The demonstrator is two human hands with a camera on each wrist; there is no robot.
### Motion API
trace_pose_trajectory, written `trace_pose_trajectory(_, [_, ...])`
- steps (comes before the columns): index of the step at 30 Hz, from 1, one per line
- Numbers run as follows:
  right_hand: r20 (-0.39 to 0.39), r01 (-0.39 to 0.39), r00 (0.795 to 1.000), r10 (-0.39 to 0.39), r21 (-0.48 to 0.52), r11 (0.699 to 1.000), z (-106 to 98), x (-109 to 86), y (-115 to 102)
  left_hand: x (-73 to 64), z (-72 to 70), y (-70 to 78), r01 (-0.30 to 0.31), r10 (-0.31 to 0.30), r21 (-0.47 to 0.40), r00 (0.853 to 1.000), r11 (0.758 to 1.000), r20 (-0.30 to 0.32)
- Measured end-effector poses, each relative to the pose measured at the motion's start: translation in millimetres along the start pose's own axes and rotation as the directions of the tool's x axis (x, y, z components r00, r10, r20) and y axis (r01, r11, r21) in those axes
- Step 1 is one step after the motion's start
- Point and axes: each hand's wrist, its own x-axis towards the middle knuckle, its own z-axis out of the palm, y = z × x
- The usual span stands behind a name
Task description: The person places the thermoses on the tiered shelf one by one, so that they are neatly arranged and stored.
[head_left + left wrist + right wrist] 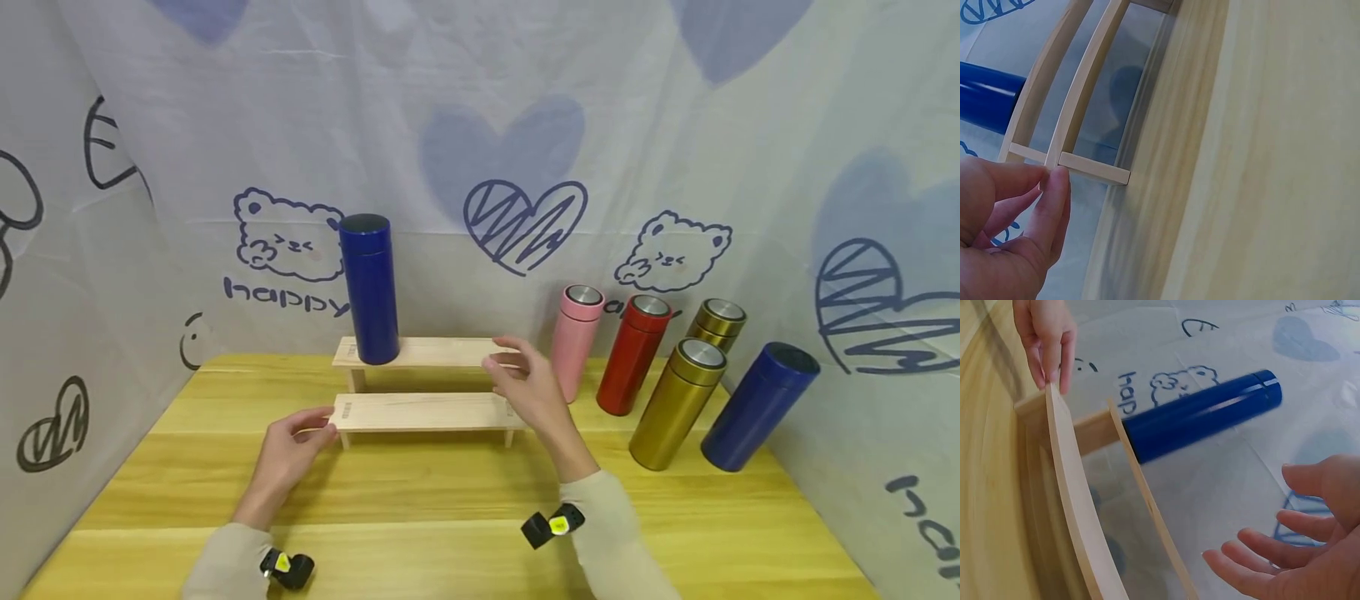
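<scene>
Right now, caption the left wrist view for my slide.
Left hand pinching a pale wooden two-tier rack; a blue cylindrical bottle stands on its upper shelf.

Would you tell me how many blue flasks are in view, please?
2: one blue flask stands at the left end of the upper wooden shelf; the other blue flask stands on the table, right of the front gold flask.

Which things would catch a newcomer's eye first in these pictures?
Probably the blue bottle standing on the left end of the upper shelf. Next, the five colourful bottles on the right of the table. Then the left hand, pinching the lower shelf at its left end.
</scene>
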Motion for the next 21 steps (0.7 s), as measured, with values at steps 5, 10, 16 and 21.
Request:
trace_pose_trajectory(5, [-0.017, -0.016, 1.000, 0.015, -0.050, 0.999, -28.7, -13.7, 10.1, -0.2, 1.1, 0.2, -0.002, 0.002, 0.006, 1.000, 1.000, -0.008])
trace_pose_trajectory(10, [-0.037, -0.037, 0.999, 0.033, -0.116, 0.993, -55.7, -26.0, 17.6, 0.4, 0.8, -2.2, 0.001, -0.001, 0.004, 1.000, 1.000, -0.006])
trace_pose_trajectory(16, [-0.049, -0.049, 0.998, 0.038, -0.229, 0.972, -87.6, -40.3, 20.5, 0.6, 0.7, -2.3, 0.006, -0.005, 0.019, 1.000, 1.000, -0.007])
trace_pose_trajectory(21, [-0.068, -0.070, 0.996, 0.050, -0.334, 0.940, -114.1, -54.0, 21.5, 0.1, 1.6, -0.7, 0.009, -0.009, 0.015, 1.000, 1.000, 0.002])
